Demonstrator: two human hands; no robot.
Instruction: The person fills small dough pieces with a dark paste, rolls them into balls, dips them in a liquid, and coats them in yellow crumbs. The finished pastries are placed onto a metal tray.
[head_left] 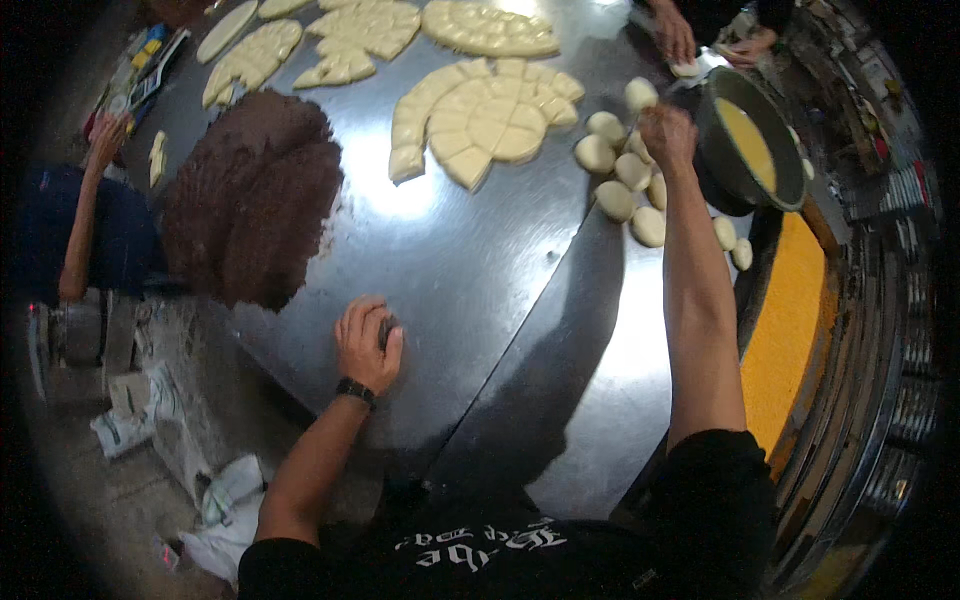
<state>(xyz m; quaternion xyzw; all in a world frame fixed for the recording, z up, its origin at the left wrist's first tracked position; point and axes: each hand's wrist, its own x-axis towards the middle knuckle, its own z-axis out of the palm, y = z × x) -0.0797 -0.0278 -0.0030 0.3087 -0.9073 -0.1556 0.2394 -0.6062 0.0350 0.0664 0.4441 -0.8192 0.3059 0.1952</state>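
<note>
The left hand [368,342] grips one dark lump [388,331]. The right hand [667,135] is near one bowl [784,150], its grip unclear.

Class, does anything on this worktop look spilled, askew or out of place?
Slightly: crumbs stray from the brown mound onto the metal table, and one small pale strip lies at the mound's left, apart from the dough sheets.

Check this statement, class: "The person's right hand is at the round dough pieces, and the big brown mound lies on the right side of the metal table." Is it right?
Not quite: the head view shows the brown mound on the left side of the metal table. The right hand is indeed at the round dough pieces.
</note>
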